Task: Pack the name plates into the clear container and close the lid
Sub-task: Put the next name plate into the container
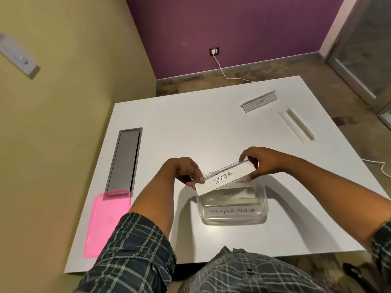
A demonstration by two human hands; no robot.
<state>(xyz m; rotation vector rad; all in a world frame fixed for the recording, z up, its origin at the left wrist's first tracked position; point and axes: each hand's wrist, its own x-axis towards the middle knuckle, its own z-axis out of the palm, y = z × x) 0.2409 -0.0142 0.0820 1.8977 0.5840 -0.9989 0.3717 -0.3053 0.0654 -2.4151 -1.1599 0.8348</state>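
White and square, the table (169, 127) stands in a corner between a yellow wall and a purple wall. Near its front edge sits the clear container (232, 208), open at the top. Inside it lie name plates; the front one reads "SUPERMAN" (232, 211), and another behind it has writing too faint to read.

Over the back part of the container, both hands hold one plate marked "ZEBRA" (225, 179). The plate is tilted, with its right end higher than its left end. The left hand (186, 170) pinches the left end between thumb and fingers. The right hand (259, 162) grips the right end, with the fingers curled over the top and the thumb under the lower edge. Whether the plate touches the container rim cannot be told.

The pink lid (105, 220) lies flat at the left front of the table, well apart from the container, and its far end covers a part of the grey cable slot (124, 159).

Two more plates remain on the far right of the table: one with small writing (259, 101) and, just beside it, a blank one (296, 125) lying at an angle.

Both sleeves are of dark checked cloth. A white cable (224, 70) runs from a socket in the purple wall down to the floor.
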